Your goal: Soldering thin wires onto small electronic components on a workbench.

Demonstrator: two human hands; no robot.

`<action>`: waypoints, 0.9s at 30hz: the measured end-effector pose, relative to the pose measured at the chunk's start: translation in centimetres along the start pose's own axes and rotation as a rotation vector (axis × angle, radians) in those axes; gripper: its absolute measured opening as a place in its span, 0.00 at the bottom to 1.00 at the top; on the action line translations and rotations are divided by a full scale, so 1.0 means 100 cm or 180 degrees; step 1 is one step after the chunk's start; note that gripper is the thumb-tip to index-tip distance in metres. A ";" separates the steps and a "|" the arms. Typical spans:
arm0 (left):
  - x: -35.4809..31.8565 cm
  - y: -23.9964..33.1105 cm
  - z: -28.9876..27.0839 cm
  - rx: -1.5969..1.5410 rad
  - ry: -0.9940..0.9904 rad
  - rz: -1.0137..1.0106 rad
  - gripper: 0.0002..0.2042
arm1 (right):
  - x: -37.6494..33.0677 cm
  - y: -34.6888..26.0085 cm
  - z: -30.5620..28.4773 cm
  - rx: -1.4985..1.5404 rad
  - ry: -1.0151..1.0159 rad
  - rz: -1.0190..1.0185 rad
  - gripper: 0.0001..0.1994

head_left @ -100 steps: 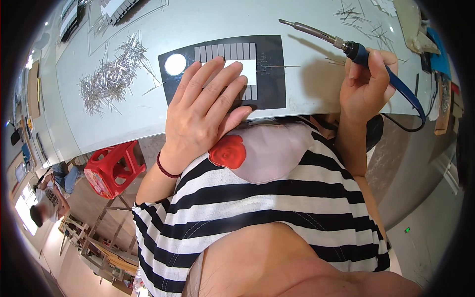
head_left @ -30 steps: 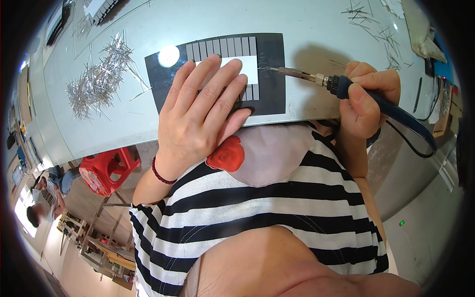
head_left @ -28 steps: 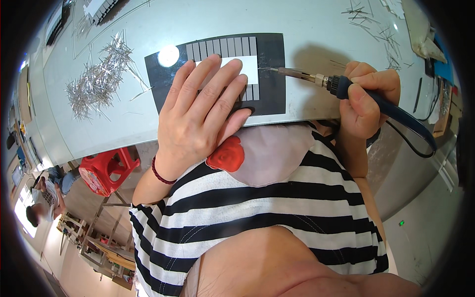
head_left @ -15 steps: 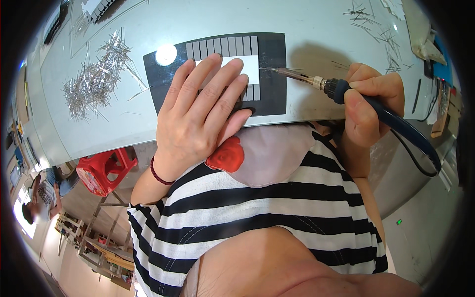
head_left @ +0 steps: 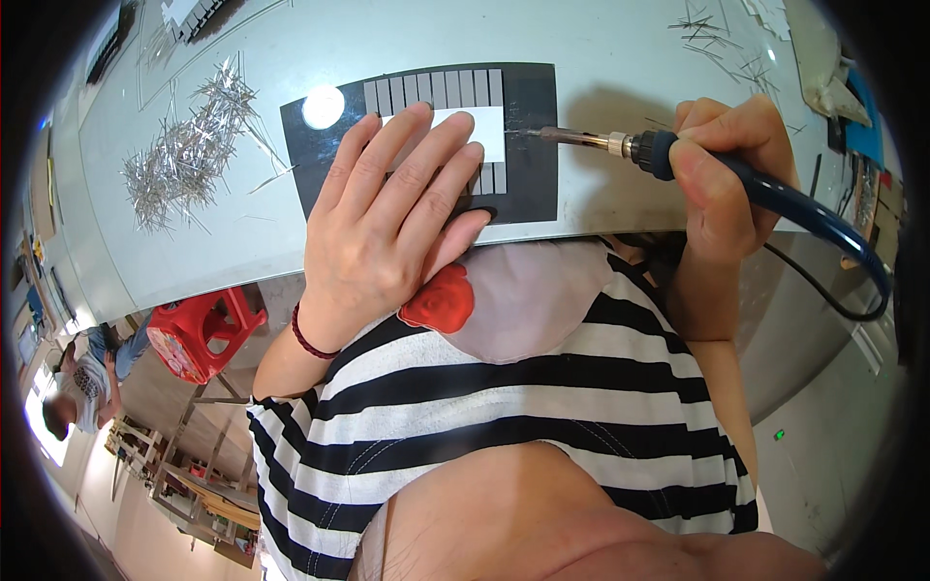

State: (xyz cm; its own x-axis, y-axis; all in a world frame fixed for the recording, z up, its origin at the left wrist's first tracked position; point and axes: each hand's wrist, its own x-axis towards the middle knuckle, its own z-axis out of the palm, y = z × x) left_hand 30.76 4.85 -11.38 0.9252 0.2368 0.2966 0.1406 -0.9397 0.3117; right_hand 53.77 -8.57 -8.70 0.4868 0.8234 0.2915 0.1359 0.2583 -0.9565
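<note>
My left hand lies flat with its fingers stretched over a white card, pressing it down. Beneath the card is a row of narrow grey strips on a black mat; their middles are covered by card and fingers. In my right hand is a soldering iron with a dark blue handle, gripped between thumb and fingers. Its metal tip points left over the mat's right part, close to the card's right edge. Thin wire seems to lie near the tip, too fine to make out clearly.
A heap of thin silvery metal wires lies left of the mat. More loose wires are scattered at the far right. The iron's black cable hangs off the right side. A red stool and another person are at the left.
My right hand has shifted slightly up and the iron now lies flatter, its handle end further right. My left hand has hardly moved.
</note>
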 end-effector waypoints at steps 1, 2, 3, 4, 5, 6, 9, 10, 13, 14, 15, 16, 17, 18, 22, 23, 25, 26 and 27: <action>0.001 0.000 0.000 -0.0011 0.0012 0.0022 0.21 | 0.001 -0.002 -0.002 -0.0074 -0.0011 0.0048 0.07; 0.003 0.000 0.000 -0.0019 0.0021 0.0044 0.21 | 0.002 -0.003 -0.004 -0.0148 -0.0022 0.0100 0.07; 0.005 0.001 0.000 -0.0034 0.0019 0.0059 0.21 | 0.002 -0.002 -0.008 -0.0166 -0.0006 0.0093 0.07; 0.004 0.001 0.000 -0.0023 0.0013 0.0049 0.21 | 0.001 0.002 -0.011 0.0003 0.0094 -0.0095 0.07; 0.004 0.001 0.000 -0.0011 0.0014 0.0046 0.21 | 0.000 0.005 -0.015 0.0171 0.0195 -0.0280 0.07; 0.004 0.001 0.000 -0.0007 0.0012 0.0055 0.21 | 0.001 0.005 -0.019 0.0395 0.0199 -0.0388 0.06; 0.002 -0.001 0.000 0.0027 0.0002 0.0063 0.21 | -0.001 0.008 -0.028 -0.0011 0.0354 -0.0439 0.05; 0.003 -0.002 0.001 0.0022 0.0000 0.0086 0.21 | -0.002 0.009 -0.030 -0.0018 0.0358 -0.0447 0.05; 0.005 -0.004 0.001 -0.0053 -0.0008 0.0110 0.22 | -0.005 0.014 -0.028 0.0104 0.0469 -0.0375 0.05; 0.004 -0.005 0.001 -0.0059 -0.0010 0.0120 0.22 | -0.005 0.015 -0.025 0.0130 0.0466 -0.0394 0.05; 0.003 -0.006 0.001 -0.0061 -0.0010 0.0125 0.22 | -0.006 0.016 -0.022 0.0159 0.0458 -0.0414 0.05; 0.002 -0.006 -0.002 -0.0079 -0.0080 0.0099 0.22 | -0.007 0.019 -0.022 0.0314 0.0497 -0.0346 0.04; -0.001 -0.006 -0.002 -0.0085 -0.0055 0.0113 0.21 | -0.008 0.021 -0.020 0.0311 0.0549 -0.0360 0.04; -0.002 -0.006 0.001 -0.0086 -0.0030 0.0124 0.21 | -0.009 0.021 -0.018 0.0312 0.0597 -0.0373 0.04; -0.007 -0.007 0.004 -0.0143 0.0377 0.0244 0.18 | -0.008 0.023 -0.006 0.0383 0.0662 -0.0557 0.03; -0.011 -0.011 0.003 -0.0036 0.0535 0.0334 0.17 | -0.009 0.025 -0.005 0.0439 0.0634 -0.0568 0.03; -0.030 -0.018 -0.012 0.0111 0.0790 0.0003 0.17 | -0.010 0.027 -0.007 0.0325 0.0716 -0.0505 0.02; -0.040 -0.021 -0.020 0.0238 0.0776 -0.0326 0.16 | -0.010 0.026 -0.008 0.0326 0.0738 -0.0494 0.02; -0.050 -0.029 -0.024 0.0471 0.0845 -0.0486 0.16 | -0.010 0.027 -0.007 0.0320 0.0736 -0.0490 0.02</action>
State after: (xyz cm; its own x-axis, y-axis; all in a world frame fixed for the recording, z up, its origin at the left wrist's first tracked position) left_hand 24.88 7.01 -11.57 0.7681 0.4153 0.4874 0.3382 -0.9094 0.2419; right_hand 54.23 -9.03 -11.54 0.6523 0.6368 0.4111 0.1427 0.4295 -0.8917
